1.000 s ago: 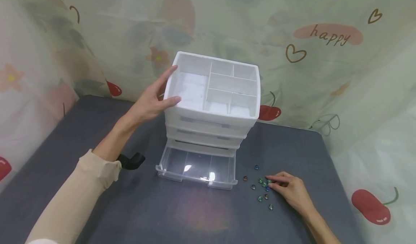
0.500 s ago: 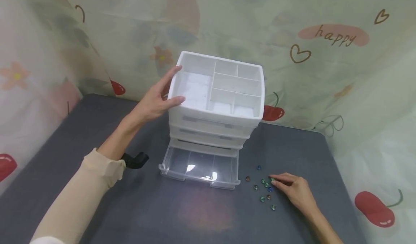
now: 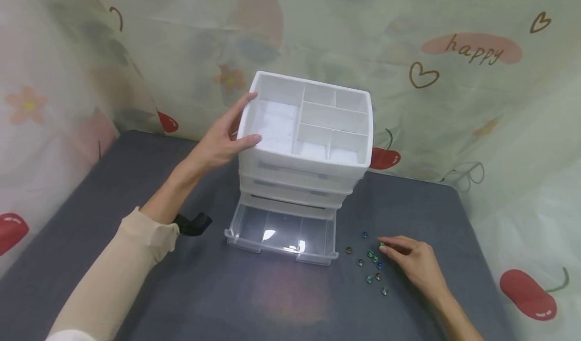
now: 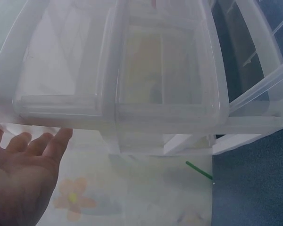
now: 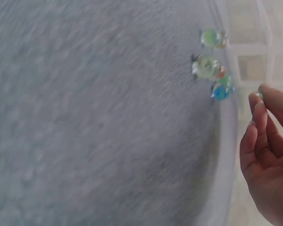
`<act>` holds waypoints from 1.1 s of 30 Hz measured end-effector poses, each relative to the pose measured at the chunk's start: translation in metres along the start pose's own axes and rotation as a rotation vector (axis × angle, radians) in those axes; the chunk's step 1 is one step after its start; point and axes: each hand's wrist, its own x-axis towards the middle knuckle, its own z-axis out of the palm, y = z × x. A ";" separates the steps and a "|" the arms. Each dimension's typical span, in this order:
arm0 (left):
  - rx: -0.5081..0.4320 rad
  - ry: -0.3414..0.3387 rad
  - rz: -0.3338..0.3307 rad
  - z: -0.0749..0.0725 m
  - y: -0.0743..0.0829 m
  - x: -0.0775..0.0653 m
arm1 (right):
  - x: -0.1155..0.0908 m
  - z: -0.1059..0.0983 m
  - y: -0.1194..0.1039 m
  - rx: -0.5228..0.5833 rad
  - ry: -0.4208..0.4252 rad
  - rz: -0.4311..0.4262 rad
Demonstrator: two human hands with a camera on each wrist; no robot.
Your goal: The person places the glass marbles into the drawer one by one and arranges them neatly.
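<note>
My left hand (image 3: pixel 218 139) holds the left side of a white drawer unit (image 3: pixel 305 167), thumb and a finger over its top rim. In the left wrist view several fingers (image 4: pixel 59 143) lie at the side wall. The bottom drawer (image 3: pixel 281 252), see-through, is pulled out. At the right, my right hand (image 3: pixel 415 260) pinches a small green glass marble (image 5: pixel 259 95) between thumb and fingertip, mostly hidden by the fingers. Beside that hand lie several more marbles, among them a blue one (image 3: pixel 365 235), a brown one (image 3: pixel 349 250) and a green one (image 3: pixel 369 279).
The unit's top tray (image 3: pixel 272 126) is split by white dividers into compartments. A dark grey tabletop (image 3: pixel 218 300) lies under everything. Printed cloth (image 3: pixel 327 28) hangs behind and at both sides. A black band piece (image 3: pixel 195 225) sticks out by the left wrist.
My right hand has drawn slightly away from the other marbles, toward the back of the table, with the pinched marble. The left hand keeps its place on the unit; the head view has shifted slightly.
</note>
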 end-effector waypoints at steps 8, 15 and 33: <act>-0.001 0.009 -0.004 0.000 0.001 -0.001 | 0.003 -0.001 -0.022 0.071 -0.017 -0.045; 0.000 0.017 0.000 0.001 0.001 0.000 | 0.011 0.003 -0.042 0.175 -0.057 -0.049; -0.004 0.020 0.021 0.001 -0.001 0.000 | 0.039 0.033 -0.102 0.346 -0.154 -0.183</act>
